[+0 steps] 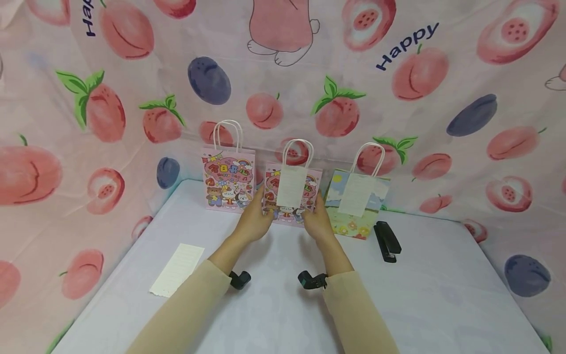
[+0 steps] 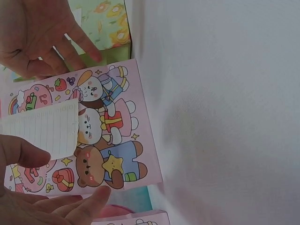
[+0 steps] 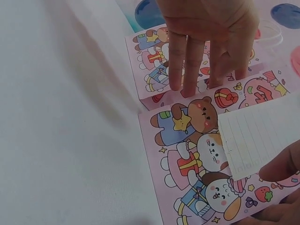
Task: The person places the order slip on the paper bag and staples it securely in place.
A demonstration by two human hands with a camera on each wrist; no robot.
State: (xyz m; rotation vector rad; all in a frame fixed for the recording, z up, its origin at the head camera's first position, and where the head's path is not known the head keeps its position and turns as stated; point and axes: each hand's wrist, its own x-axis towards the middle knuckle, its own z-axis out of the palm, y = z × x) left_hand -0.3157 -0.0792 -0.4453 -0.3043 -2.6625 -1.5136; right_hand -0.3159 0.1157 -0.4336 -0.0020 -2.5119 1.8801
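Note:
A pink paper gift bag (image 1: 271, 189) with cartoon animals and white handles stands upright in the middle of the row. A strip of lined paper (image 1: 291, 187) covers part of its front below the handles; how it is fastened cannot be seen. My left hand (image 1: 255, 221) is at the bag's left side, its fingers straight along the side and the thumb in front. On the opposite side, my right hand (image 1: 317, 223) touches the bag with straight fingers, thumb likewise at the front. Both thumbs are close to the paper's lower end.
A matching pink gift bag (image 1: 230, 179) stands left. To the right is a meadow-print gift bag (image 1: 353, 227) with lined paper on its front. A black stapler (image 1: 387, 241) lies beside it. Another lined paper strip (image 1: 178, 269) lies front left. Fruit-print cloth (image 1: 274, 73) hangs behind the table.

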